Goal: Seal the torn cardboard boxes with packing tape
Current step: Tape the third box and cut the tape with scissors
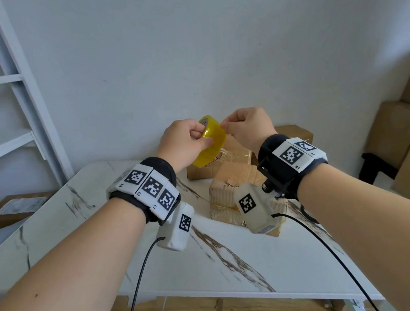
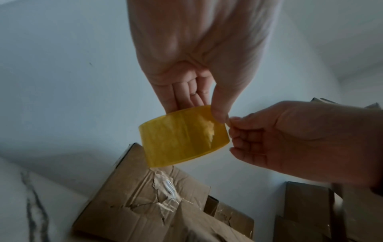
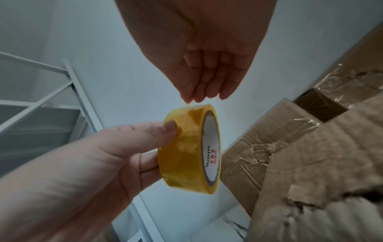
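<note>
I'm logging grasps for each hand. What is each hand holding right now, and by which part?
The left hand grips the yellow tape roll across its width, thumb on the outer band. The right hand pinches at the roll's outer edge.

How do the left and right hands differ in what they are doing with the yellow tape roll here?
The left hand grips the tape roll itself, thumb on the outer face and fingers behind; the right hand only pinches at the roll's edge with its fingertips. The left bears the roll's weight; the right does not. Both are raised above the torn boxes.
</note>
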The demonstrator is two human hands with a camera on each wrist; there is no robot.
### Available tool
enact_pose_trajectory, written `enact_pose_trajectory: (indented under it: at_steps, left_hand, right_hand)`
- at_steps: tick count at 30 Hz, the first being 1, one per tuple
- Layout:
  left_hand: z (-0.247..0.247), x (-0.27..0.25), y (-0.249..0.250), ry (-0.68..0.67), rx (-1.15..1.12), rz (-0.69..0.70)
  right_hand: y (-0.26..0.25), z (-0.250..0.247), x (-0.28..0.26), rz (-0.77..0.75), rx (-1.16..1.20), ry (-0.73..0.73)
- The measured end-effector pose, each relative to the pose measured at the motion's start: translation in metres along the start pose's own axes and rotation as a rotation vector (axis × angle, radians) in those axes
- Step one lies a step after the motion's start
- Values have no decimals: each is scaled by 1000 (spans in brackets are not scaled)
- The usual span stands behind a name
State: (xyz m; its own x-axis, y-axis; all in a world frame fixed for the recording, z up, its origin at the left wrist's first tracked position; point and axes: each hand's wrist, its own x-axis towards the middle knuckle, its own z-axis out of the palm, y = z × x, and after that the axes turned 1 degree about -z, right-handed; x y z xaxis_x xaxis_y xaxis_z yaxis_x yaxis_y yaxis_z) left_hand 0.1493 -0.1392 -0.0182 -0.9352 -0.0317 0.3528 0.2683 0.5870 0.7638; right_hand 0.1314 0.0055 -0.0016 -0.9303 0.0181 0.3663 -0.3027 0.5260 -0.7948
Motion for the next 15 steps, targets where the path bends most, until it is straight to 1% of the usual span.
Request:
enact_pose_trajectory:
  at_steps: [5,11,13,15]
  left_hand:
    - [-3,1,-3,15,60,0]
    - [-9,6,-2,11,97,-30]
    - [-12,8,-2,-18,119,-41]
    - [-13,8,0,-58,122,-31]
  right_hand:
    - [-3,-1,-7,-30,83,-83]
    - [-7,-5,-11,21,275,-163]
    - [-9,-7,-10,48,294,-146]
    - [-9,-9,-9,72,248,-89]
